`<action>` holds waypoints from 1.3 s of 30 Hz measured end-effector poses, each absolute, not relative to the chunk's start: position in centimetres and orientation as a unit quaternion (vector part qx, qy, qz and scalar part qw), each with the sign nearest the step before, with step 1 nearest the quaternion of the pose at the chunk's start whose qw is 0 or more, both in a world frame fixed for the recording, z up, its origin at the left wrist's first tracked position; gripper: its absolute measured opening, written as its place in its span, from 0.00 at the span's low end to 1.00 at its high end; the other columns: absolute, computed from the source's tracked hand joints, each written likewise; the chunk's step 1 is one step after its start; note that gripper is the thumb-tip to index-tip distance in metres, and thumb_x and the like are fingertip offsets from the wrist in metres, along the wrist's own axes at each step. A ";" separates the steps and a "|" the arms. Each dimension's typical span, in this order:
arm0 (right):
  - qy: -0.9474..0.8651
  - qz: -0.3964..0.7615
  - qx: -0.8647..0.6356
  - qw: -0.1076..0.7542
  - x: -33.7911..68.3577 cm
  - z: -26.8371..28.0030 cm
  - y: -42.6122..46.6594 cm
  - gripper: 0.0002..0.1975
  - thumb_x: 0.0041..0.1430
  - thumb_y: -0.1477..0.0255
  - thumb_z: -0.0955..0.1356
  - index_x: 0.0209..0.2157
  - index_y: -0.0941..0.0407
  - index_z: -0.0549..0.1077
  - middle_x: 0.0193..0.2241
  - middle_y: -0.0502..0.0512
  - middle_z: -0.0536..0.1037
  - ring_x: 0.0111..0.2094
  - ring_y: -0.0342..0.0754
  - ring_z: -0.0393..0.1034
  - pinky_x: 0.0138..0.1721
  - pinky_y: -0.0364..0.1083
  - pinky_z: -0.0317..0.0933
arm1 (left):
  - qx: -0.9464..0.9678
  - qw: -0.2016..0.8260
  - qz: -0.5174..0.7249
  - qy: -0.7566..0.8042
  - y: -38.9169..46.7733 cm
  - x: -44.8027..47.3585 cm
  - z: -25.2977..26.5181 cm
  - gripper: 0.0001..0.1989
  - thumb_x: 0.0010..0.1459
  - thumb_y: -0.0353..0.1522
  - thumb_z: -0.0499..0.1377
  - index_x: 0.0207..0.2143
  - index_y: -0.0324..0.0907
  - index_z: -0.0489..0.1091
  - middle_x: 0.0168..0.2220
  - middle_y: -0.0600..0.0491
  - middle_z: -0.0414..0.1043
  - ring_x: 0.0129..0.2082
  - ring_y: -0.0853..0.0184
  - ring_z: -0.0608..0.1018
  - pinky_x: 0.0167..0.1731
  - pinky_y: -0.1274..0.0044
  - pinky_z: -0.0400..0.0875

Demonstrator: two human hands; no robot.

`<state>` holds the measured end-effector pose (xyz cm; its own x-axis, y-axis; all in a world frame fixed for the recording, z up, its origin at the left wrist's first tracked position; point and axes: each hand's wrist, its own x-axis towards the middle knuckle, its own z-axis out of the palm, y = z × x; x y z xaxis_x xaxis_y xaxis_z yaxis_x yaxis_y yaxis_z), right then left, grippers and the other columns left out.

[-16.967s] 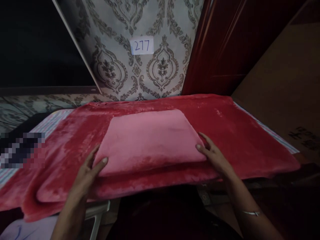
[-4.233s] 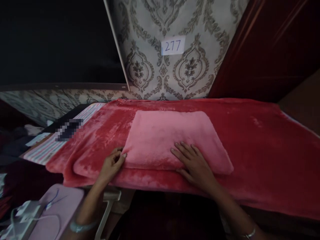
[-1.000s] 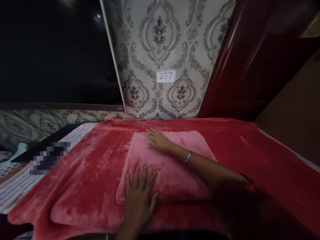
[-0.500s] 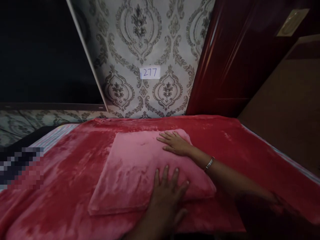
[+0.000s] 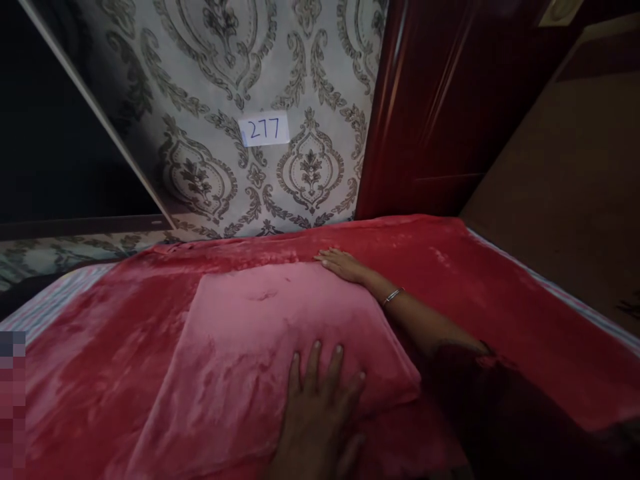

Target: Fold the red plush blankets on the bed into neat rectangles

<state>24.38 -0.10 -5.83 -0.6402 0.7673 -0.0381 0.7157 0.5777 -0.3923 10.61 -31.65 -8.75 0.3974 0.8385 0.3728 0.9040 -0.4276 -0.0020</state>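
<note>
A folded pink plush blanket (image 5: 240, 327) lies flat on a red plush cover (image 5: 430, 267). My left hand (image 5: 315, 407) rests palm down on its near part, fingers spread, with the thumb toward the right. At the blanket's far right corner, my right hand (image 5: 345, 265) lies flat with its fingers stretched out to the left. A silver bracelet (image 5: 393, 297) circles my right wrist. The near edge of the blanket is partly hidden by my left hand and forearm.
Behind the cover rises a patterned wall with a paper label (image 5: 264, 129) reading 277. A dark screen (image 5: 70, 147) stands at the left, a dark red door (image 5: 425, 100) at the back right. Striped fabric (image 5: 60, 300) shows along the cover's side edges.
My right hand has slid from the blanket's top to its far edge. My left hand stays spread on the near part. The view has shifted nearer and tilted slightly.
</note>
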 end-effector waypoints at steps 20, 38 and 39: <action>-0.885 0.004 -0.363 0.293 30.3 -2.9 -24.3 0.19 0.70 0.69 0.61 0.59 0.50 0.73 0.64 0.59 0.69 0.66 0.57 0.59 0.65 0.65 0.53 | -0.854 -0.060 -0.186 -0.482 -32.4 9.2 -4.3 0.33 0.64 0.37 0.57 0.69 0.50 0.55 0.72 0.46 0.51 0.71 0.49 0.54 0.66 0.48 0.51; -0.862 -0.025 -0.378 0.338 31.6 -10.2 -26.5 0.21 0.68 0.71 0.64 0.60 0.52 0.71 0.62 0.60 0.70 0.66 0.58 0.58 0.61 0.64 0.61 | -0.973 -0.093 0.021 -0.212 -12.9 10.7 -2.2 0.33 0.68 0.50 0.46 0.71 0.50 0.51 0.72 0.46 0.50 0.73 0.54 0.48 0.68 0.50 0.33; -0.862 -0.019 -0.377 0.338 31.6 -10.3 -26.5 0.21 0.68 0.71 0.64 0.60 0.52 0.71 0.62 0.59 0.70 0.67 0.58 0.57 0.61 0.64 0.61 | -0.971 -0.084 0.020 -0.223 -11.6 10.7 -2.1 0.33 0.68 0.50 0.46 0.70 0.50 0.52 0.72 0.46 0.49 0.73 0.53 0.48 0.67 0.49 0.34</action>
<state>31.59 -26.54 -10.28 -0.4883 0.6370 0.5965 0.6627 0.7154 -0.2216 10.67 -11.60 -2.12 0.8999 0.4294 -0.0755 0.4360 -0.8867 0.1538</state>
